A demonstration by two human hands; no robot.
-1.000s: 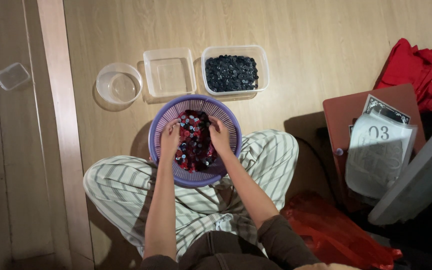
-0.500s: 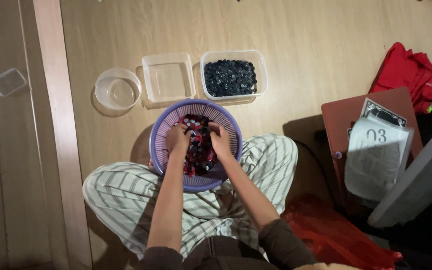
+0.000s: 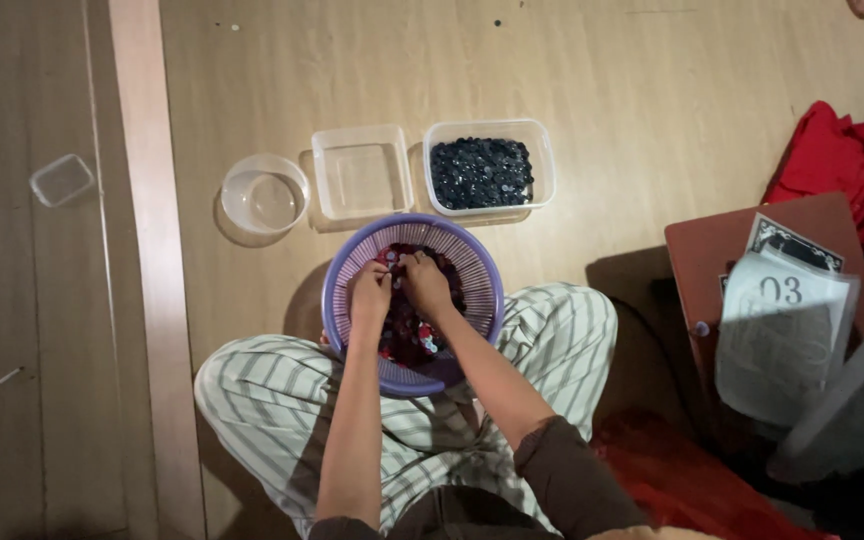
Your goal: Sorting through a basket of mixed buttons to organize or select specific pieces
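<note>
A purple slotted basket (image 3: pixel 482 268) rests on my crossed legs, filled with small red, dark and blue buttons (image 3: pixel 410 338). Both hands are down inside it. My left hand (image 3: pixel 370 293) lies on the pile with fingers curled, and my right hand (image 3: pixel 424 281) pinches into the buttons beside it, fingertips nearly meeting the left's. What either hand grips is hidden among the buttons. Beyond the basket stand a clear round bowl (image 3: pixel 264 193), an empty clear square tub (image 3: pixel 361 171) and a clear tub of dark buttons (image 3: pixel 484 171).
I sit on a wooden floor in striped trousers (image 3: pixel 552 340). A brown board (image 3: pixel 722 245) with white papers (image 3: pixel 782 330) lies at right, with red cloth (image 3: pixel 842 160) behind it and red plastic (image 3: pixel 672 480) below. A small clear lid (image 3: pixel 62 179) lies far left.
Both hands have drawn closer together at the far middle of the basket, still working in the buttons. The view has shifted slightly downward.
</note>
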